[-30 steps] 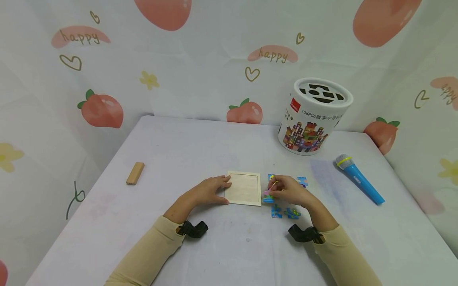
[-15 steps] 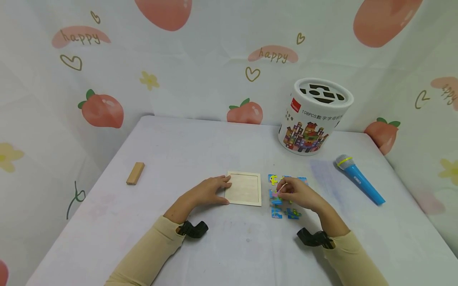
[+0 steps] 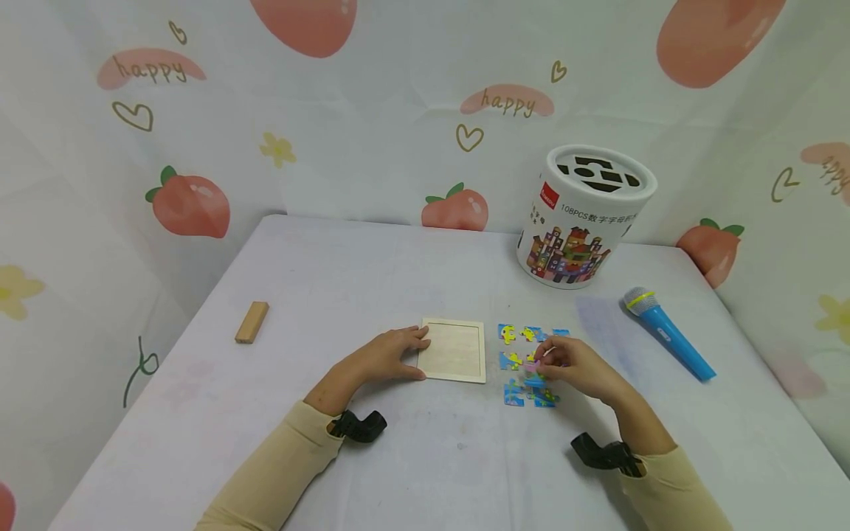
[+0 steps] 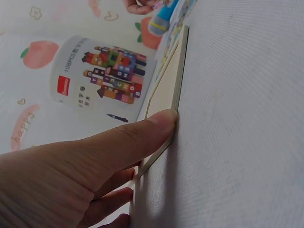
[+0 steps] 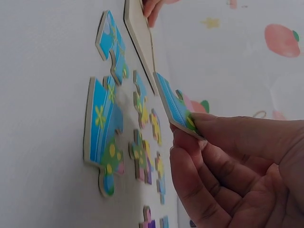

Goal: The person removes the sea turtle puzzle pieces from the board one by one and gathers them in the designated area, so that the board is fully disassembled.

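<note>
My left hand [image 3: 392,355] rests at the left side of a square wooden puzzle tray [image 3: 453,351], thumb and fingertips touching its rim. In the left wrist view the thumb [image 4: 159,130] lies against the tray's edge, its fingers partly hidden behind. Between thumb and fingers, my right hand [image 3: 574,363] pinches a jigsaw piece [image 5: 175,104] with a blue strip, green and pink. The piece is raised above the other jigsaw pieces [image 5: 103,128]. Those lie in rough rows right of the tray, some overlapped by the right hand in the head view.
A blue toy microphone [image 3: 669,335] lies at the right. Behind the pieces stands a large white bucket [image 3: 574,228] with a slotted lid. A small wooden block [image 3: 251,322] lies far to the left. A patterned cloth hangs behind the table.
My right hand has moved rightward away from the tray, carrying the pinched jigsaw piece over the others and uncovering pieces in the left column. The left hand and tray have stayed put.
</note>
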`<state>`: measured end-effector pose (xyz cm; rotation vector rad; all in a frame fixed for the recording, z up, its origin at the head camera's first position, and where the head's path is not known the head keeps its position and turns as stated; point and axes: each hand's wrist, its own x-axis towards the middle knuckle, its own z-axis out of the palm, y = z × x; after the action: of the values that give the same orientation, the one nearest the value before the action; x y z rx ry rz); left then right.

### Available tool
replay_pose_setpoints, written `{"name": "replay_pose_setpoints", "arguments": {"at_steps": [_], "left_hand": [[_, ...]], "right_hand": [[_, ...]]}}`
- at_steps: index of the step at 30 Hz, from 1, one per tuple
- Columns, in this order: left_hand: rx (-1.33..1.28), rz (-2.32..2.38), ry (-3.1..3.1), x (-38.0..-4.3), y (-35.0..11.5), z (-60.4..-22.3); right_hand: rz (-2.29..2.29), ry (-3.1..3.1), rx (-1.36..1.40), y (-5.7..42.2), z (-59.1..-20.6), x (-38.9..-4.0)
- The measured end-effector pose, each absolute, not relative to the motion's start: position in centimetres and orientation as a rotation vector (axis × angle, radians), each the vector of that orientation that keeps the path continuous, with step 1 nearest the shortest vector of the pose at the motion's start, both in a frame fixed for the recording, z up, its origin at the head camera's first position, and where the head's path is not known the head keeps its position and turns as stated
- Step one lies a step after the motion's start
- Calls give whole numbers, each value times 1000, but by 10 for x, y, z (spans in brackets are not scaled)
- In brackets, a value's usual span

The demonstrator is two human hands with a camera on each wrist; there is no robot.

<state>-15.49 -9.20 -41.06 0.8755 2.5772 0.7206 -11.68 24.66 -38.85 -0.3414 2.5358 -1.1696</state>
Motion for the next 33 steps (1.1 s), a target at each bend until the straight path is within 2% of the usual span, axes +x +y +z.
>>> {"name": "replay_pose_setpoints", "arguments": {"at_steps": [33], "left_hand": [[889, 689, 2600, -157, -92, -414]], "right_hand": [[-1195, 2552, -147, 294, -398, -91]]}}
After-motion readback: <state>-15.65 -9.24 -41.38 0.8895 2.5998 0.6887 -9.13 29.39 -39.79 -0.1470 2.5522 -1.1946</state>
